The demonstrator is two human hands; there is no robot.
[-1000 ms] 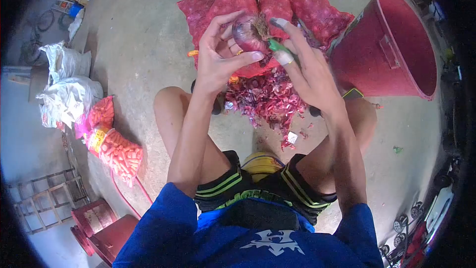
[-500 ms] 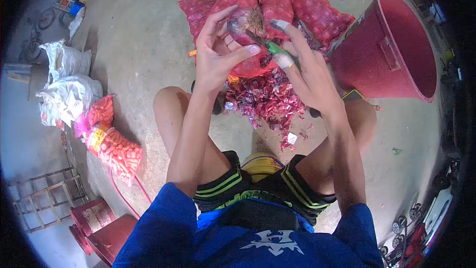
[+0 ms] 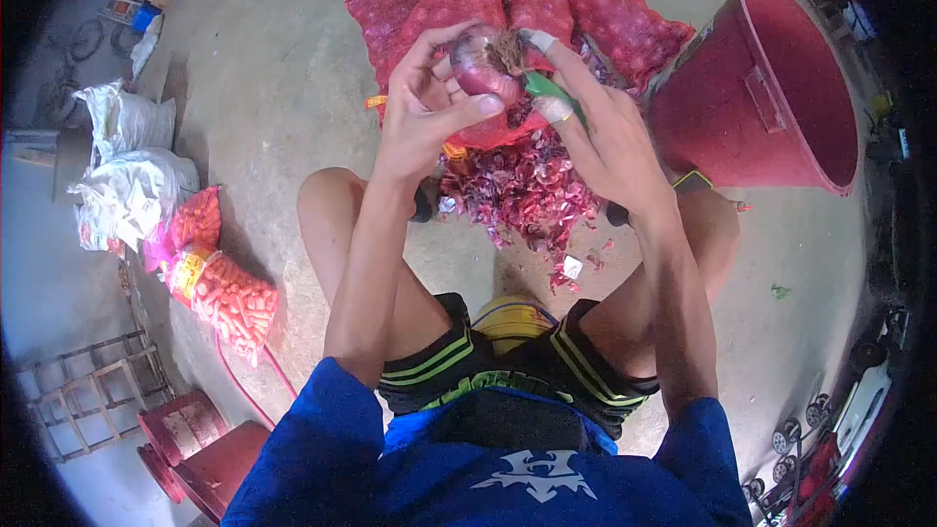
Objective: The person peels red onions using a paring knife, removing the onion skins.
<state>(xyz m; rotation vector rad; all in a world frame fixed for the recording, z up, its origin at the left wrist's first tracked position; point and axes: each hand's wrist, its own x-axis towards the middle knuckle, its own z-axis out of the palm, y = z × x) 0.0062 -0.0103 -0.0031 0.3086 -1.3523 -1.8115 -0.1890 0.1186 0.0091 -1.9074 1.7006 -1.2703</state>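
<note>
A large red onion point(image 3: 480, 66) with a tuft of dry brown roots on its right side is gripped in my left hand point(image 3: 429, 102), thumb along its lower edge. My right hand point(image 3: 610, 127), with wrapped thumb and forefinger tips, is closed around the green handle point(image 3: 549, 90) of a small knife. Its blade is hidden at the onion. The right forefinger reaches to the root tuft. Below both hands, loose red onion skins point(image 3: 532, 190) lie in a heap on the floor between my feet.
Red mesh sacks of onions point(image 3: 625, 24) lie ahead. A large red tub point(image 3: 722, 98) leans at the right. At the left are white sacks point(image 3: 137, 185) and a bag of carrots point(image 3: 234, 303), with red buckets point(image 3: 195, 439) nearer. I sit on a yellow seat point(image 3: 512, 322).
The onion has turned in my left hand, and its root tuft now sits closer to my right forefinger. The knife blade, visible before, is now out of sight.
</note>
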